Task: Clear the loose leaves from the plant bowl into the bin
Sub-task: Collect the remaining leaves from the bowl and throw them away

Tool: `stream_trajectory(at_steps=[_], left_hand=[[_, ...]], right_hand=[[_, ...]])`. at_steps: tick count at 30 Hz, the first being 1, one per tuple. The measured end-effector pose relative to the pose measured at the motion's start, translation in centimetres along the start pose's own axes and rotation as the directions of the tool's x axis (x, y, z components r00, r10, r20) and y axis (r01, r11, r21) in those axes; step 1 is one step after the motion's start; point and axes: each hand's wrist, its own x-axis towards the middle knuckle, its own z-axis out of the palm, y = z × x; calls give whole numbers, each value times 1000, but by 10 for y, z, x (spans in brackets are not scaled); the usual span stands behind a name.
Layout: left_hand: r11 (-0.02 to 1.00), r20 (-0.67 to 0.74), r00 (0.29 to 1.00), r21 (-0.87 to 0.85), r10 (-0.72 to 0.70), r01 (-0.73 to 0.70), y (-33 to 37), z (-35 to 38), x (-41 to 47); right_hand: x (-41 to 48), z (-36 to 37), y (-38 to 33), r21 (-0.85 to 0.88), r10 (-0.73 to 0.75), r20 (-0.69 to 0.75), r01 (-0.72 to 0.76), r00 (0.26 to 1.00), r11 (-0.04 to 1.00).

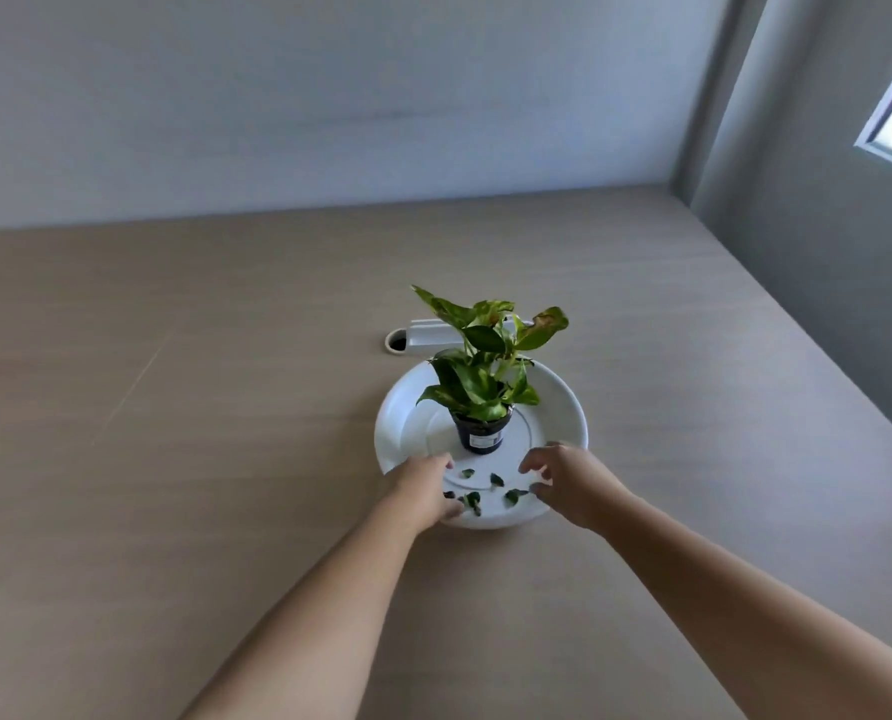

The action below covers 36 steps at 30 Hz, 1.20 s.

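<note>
While both hands reach over the near rim of the white bowl (402,407), the loose leaves (490,488) lie scattered on its floor between them, from about five to seven o'clock of the potted plant (485,366). That plant stands in a small dark pot (482,433) near the bowl's middle. I count roughly five dark green scraps; a couple beside the left hand (425,491) may be overlapping, so the number is uncertain.

The left hand's grip is half curled, thumb at the bowl's near rim and fingers just beside the leftmost leaf; whether it already pinches anything I cannot tell. The right hand (563,483) is loosely spread, fingers arched above the bowl floor at about four o'clock, holding nothing I can see.

These leaves look light, thin and limp, so they should weigh next to nothing but may cling flat to the smooth floor. A fingertip pinch at an edge, or sweeping them together first, seems the likeliest hold. Squeezing could tear them, though that hardly matters for rubbish.

No bin is in view. On the bench (173,407) beyond the bowl sit a white block (433,337) and a round hole (396,341).
</note>
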Motion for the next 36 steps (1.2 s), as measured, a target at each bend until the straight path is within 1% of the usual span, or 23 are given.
stream_trajectory(at_steps=[2, 4, 8, 12, 16, 20, 24, 27, 30, 33, 36], left_hand=[[997, 14, 999, 57, 45, -46, 2, 3, 8], [994, 15, 998, 90, 55, -56, 6, 10, 15], [1000, -83, 997, -6, 2, -3, 7, 25, 29], [998, -120, 993, -64, 19, -27, 6, 29, 35], [987, -136, 989, -136, 62, -81, 5, 32, 36], [976, -108, 991, -196, 75, -95, 2, 32, 40], [947, -105, 994, -320, -2, -32, 0, 28, 41], [892, -142, 986, -451, -85, 12, -9, 12, 39], [803, -141, 972, -592, -185, 67, -24, -5, 33], [723, -159, 951, -685, -266, 88, -36, -13, 28], [684, -181, 941, -726, -286, 68, -42, -14, 24]], right_hand=[[15, 6, -1, -41, 6, 68, -3, 998, 999], [28, 12, 0, -74, 15, 127, -6, 992, 997], [45, 29, 0, -109, -14, 198, 36, 980, 993], [54, 38, 1, -187, -70, 195, 107, 978, 976], [59, 40, 7, -160, -60, 158, 86, 986, 983], [63, 42, 10, -156, -37, 156, 62, 987, 986], [62, 40, 10, -133, -10, 139, 29, 990, 991], [58, 34, 11, 9, 30, 68, -31, 997, 999], [56, 27, 9, 141, 57, 10, -57, 998, 988], [55, 26, 0, 174, 45, 20, -48, 999, 984], [55, 33, -15, 178, 15, 40, -22, 999, 984]])
